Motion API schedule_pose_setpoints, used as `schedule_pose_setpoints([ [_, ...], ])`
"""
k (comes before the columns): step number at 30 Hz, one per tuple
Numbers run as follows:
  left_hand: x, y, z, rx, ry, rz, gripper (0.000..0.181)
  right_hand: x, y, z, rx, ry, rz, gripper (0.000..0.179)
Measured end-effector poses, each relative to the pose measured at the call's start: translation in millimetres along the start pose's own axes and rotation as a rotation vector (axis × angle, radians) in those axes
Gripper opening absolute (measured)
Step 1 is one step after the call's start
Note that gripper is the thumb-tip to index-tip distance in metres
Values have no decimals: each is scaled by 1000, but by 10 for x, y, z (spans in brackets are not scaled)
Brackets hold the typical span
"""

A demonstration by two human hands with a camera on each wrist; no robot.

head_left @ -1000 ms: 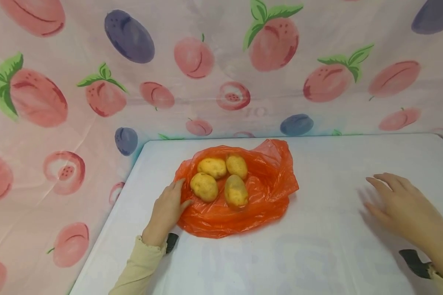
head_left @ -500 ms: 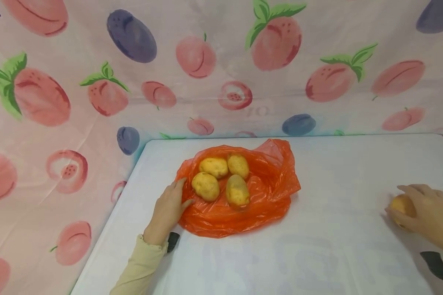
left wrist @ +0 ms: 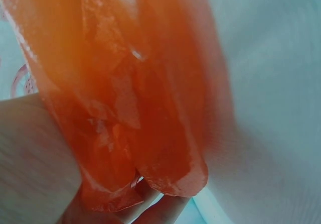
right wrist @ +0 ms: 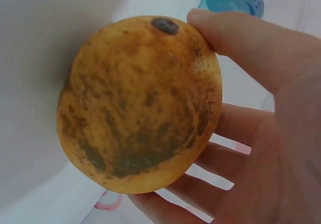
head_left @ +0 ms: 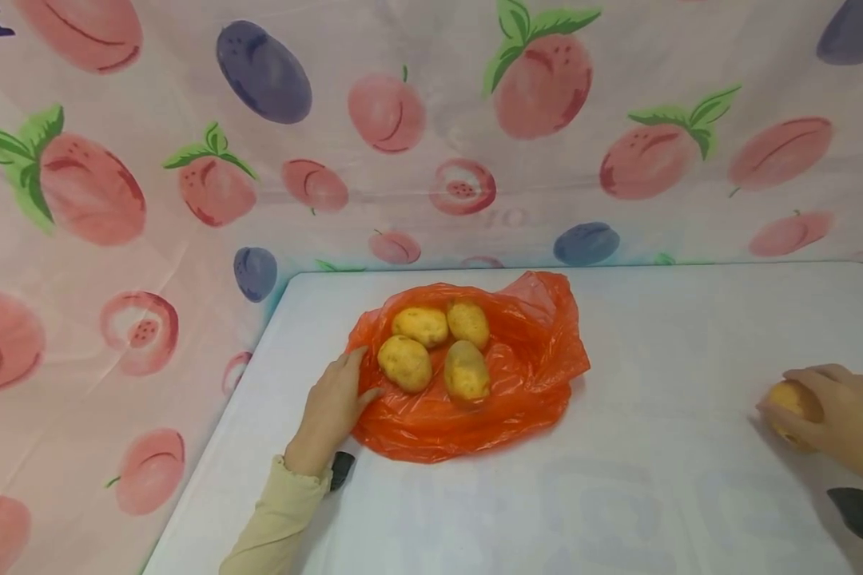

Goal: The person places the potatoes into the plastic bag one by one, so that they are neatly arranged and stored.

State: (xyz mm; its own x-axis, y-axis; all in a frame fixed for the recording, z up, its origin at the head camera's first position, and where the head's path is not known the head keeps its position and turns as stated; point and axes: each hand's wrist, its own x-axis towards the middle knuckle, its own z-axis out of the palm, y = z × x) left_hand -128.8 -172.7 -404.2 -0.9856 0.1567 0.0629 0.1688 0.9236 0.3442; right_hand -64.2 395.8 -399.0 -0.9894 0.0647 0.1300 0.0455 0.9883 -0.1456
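An orange-red plastic bag (head_left: 525,351) lies spread on the table with several yellow potatoes (head_left: 405,364) in its hollow. My left hand (head_left: 333,399) holds the bag's left edge, thumb over the near side and fingers along the rim. Close up in the left wrist view, the crumpled plastic (left wrist: 150,98) hides most of that hand. Far to the right, my right hand (head_left: 845,411) grips a round orange-yellow fruit (right wrist: 140,103) with dark blotches and a black spot at one end. Thumb and fingers stand on opposite sides of it, close over the table.
The table (head_left: 662,447) has a white cover. A pink cloth (head_left: 417,48) printed with peaches and plums hangs behind it and along its left side.
My right hand has moved farther right and closed around the round fruit. The left hand stays on the bag, and the potatoes lie as before. The view has shifted slightly.
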Motion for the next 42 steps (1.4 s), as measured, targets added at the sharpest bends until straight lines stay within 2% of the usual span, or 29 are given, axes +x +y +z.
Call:
schedule_pose_setpoints([
  [5, 1, 11, -5, -3, -11, -9, 72, 12, 29, 29, 1, -38, 49, 64],
  [16, 9, 1, -20, -2, -7, 1, 72, 20, 15, -31, 41, -51, 63, 73],
  [21, 19, -6, -10, 2, 2, 10, 72, 44, -3, -60, 48, -84, 76, 67],
  [27, 10, -1, -4, -10, -14, -5, 71, 58, -109, -120, 53, 16, -60, 62],
  [34, 0, -16, 9, -2, -12, -9, 71, 115, -380, -219, 60, 31, -146, 63],
  [36, 4, -19, 9, 1, -2, 2, 71, 134, -449, -231, 64, 67, -190, 61],
  [42, 13, -6, 8, -4, -5, 5, 71, 164, -663, -249, 96, 83, -234, 59],
])
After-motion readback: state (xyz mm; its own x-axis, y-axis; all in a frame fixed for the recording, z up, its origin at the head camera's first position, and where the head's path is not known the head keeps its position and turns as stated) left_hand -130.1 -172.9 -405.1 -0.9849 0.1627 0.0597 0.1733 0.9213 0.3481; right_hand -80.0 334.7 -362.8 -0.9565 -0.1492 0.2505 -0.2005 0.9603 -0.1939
